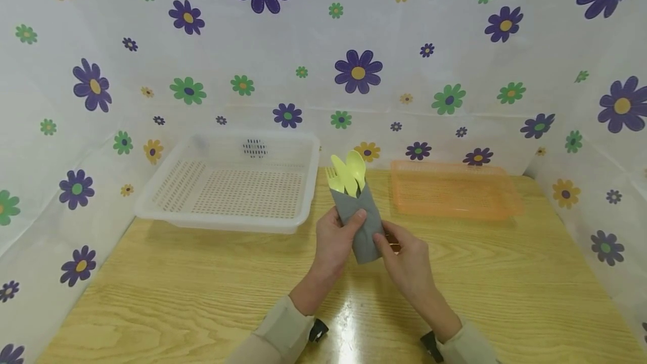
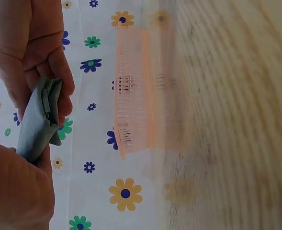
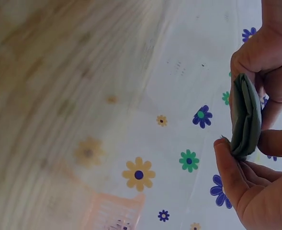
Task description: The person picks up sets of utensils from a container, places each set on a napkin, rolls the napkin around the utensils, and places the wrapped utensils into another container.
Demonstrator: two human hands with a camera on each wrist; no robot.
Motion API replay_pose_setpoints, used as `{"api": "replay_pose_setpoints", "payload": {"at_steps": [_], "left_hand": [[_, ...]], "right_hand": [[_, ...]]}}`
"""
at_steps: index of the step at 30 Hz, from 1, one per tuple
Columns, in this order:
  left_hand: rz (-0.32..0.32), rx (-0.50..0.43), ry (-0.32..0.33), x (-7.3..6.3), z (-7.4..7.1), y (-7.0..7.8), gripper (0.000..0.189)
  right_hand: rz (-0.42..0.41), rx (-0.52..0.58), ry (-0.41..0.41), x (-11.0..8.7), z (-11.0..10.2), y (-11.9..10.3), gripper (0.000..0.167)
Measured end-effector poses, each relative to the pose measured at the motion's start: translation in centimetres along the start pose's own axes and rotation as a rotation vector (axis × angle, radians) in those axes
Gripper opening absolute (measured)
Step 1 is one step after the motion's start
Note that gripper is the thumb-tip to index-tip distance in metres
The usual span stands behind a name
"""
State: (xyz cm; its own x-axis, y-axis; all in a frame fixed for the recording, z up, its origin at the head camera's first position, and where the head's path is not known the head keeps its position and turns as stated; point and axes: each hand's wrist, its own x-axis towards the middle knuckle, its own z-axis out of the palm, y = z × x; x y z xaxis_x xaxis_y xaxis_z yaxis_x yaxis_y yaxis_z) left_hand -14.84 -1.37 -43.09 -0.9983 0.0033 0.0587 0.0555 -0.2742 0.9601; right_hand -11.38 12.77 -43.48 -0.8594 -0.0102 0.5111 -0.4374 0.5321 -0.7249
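A folded grey napkin pouch point(image 1: 363, 235) is held up over the table between both hands, tilted slightly to the left. Out of its top stick a yellow-green fork point(image 1: 333, 179), a knife point(image 1: 346, 173) and a spoon point(image 1: 356, 167); their lower parts are hidden inside. My left hand point(image 1: 335, 240) grips the pouch's left side, thumb across its front. The right hand point(image 1: 410, 263) pinches the lower right edge between thumb and fingers. Both wrist views show the pouch's folded bottom end, with layered cloth point(image 2: 41, 115) between the hands.
A white perforated basket point(image 1: 227, 223) stands at the back left of the wooden table point(image 1: 212, 296). At the back right lies a shallow orange basket point(image 1: 455, 212). Flower-patterned white sheeting point(image 1: 313, 32) encloses the table at the back and both sides.
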Motion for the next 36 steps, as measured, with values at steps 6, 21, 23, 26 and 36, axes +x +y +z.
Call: {"api": "replay_pose_setpoints", "payload": {"at_steps": [6,21,23,26,36], "left_hand": [[0.000,0.001,0.005,0.0,0.0,0.0,0.030],[-0.023,0.017,-0.069,0.1,-0.1,0.2,0.030],[-0.036,0.022,-0.080,0.1,-0.2,0.2,0.031],[-0.057,0.036,-0.086,0.2,-0.3,0.3,0.033],[-0.048,0.150,-0.144,0.5,-0.8,0.2,0.034]], "right_hand": [[0.141,0.142,-0.060,0.0,-0.1,0.0,0.029],[0.623,0.531,-0.257,1.4,-1.8,0.9,0.032],[0.625,0.556,-0.279,1.5,-1.9,1.0,0.033],[0.626,0.574,-0.294,1.4,-1.9,1.0,0.034],[0.630,0.511,-0.247,1.1,-1.3,0.5,0.028]]}}
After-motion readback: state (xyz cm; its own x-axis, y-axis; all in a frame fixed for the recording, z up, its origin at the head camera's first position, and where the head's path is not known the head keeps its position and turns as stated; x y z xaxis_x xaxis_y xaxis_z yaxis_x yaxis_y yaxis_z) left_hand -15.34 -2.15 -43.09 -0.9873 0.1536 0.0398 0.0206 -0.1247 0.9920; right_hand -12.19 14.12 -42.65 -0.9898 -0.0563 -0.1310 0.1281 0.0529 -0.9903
